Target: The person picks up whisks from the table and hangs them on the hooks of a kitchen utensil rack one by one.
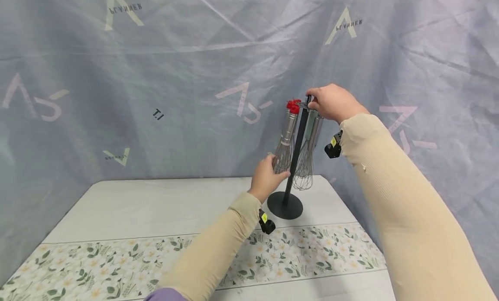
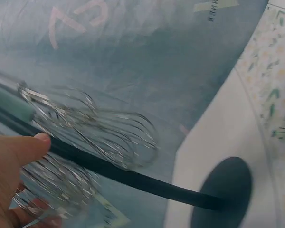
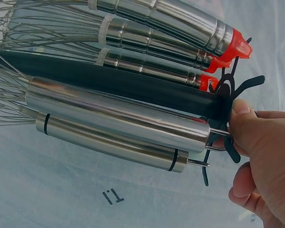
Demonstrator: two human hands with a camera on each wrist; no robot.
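Observation:
A black utensil stand (image 1: pixel 297 153) with a round base (image 1: pixel 285 211) is on the table, whisks hanging from its hooks. My right hand (image 1: pixel 334 102) pinches the stand's top by the hooks, thumb in front in the right wrist view. Whisks with red-ended steel handles (image 3: pixel 166 23) hang on one side of the pole. Across the pole hang a thick steel-handled whisk (image 3: pixel 118 111) and a thinner one with black rings (image 3: pixel 109 142). My left hand (image 1: pixel 267 176) is spread at the whisk wires (image 2: pixel 61 185), its thumb at the pole and its fingers partly behind the wires.
The white table (image 1: pixel 163 205) has a floral band (image 1: pixel 105 266) along its front part. A grey-blue printed curtain (image 1: pixel 175 97) hangs behind the table and along its sides, close to the stand. A small black camera (image 1: pixel 333 146) is on my right wrist.

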